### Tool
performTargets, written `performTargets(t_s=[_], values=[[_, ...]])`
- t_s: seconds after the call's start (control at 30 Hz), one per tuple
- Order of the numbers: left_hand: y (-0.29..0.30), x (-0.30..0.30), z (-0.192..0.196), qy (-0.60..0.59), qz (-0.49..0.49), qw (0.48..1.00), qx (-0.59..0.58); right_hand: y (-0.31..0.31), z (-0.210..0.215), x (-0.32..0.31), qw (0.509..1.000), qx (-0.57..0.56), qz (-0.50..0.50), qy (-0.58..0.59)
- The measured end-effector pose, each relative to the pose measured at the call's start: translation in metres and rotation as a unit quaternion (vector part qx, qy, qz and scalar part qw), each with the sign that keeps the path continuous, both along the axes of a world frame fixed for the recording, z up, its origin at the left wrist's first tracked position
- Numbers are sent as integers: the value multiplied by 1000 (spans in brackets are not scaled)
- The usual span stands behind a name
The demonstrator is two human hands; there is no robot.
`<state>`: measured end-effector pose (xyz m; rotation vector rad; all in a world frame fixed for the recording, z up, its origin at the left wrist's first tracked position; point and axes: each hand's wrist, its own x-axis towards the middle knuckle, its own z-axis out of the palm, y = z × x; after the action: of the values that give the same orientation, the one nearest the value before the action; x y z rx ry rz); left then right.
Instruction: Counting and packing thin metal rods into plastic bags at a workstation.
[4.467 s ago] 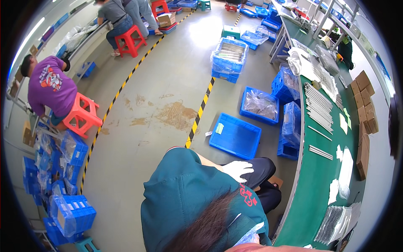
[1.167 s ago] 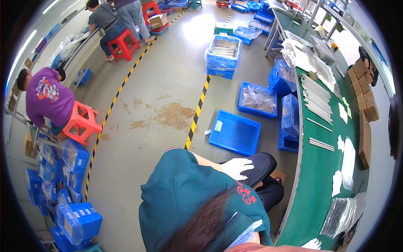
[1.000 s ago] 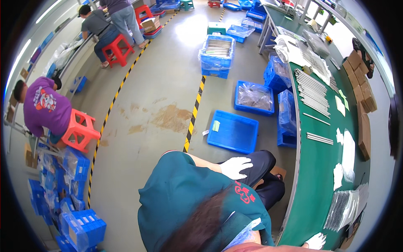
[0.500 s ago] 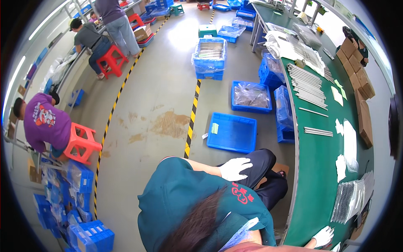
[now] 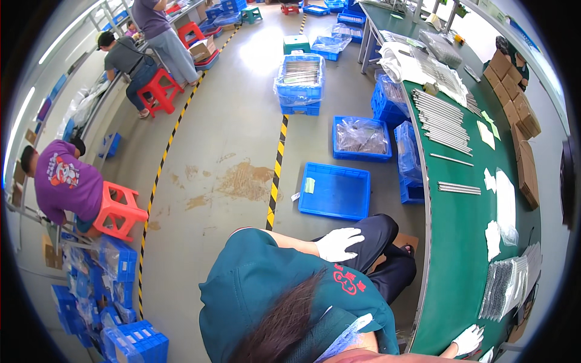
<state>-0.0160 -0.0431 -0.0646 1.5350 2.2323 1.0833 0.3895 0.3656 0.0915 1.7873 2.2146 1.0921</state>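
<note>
Right hand (image 5: 469, 340) now on green table (image 5: 460, 254)

Long green bench (image 5: 460, 254) down the right side, curving with the lens. On it: a bundle of thin metal rods (image 5: 442, 121) near the far end, a smaller pair of rods (image 5: 459, 188) closer in, white slips and clear bags (image 5: 499, 209) scattered along the middle, a stack of packed bags (image 5: 502, 287) near the close end, brown cardboard boxes (image 5: 520, 133) lined along the back edge. Grey concrete floor (image 5: 224, 139) beside it, carrying blue plastic crates (image 5: 334, 190) and a yellow-black stripe (image 5: 276, 175).
</note>
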Motion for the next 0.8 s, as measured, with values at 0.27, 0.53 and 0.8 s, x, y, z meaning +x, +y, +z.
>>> performTargets(t_s=[0.27, 0.53, 0.8], values=[[-2, 3, 5, 2, 5, 1000, 12, -7, 6, -4, 1000, -15, -13, 17], [-1, 2, 1, 8, 5, 1000, 13, -12, 9, -10, 999, -18, -22, 28], [0, -1, -1, 30, 8, 999, 24, -13, 9, -15, 999, -24, -29, 29]])
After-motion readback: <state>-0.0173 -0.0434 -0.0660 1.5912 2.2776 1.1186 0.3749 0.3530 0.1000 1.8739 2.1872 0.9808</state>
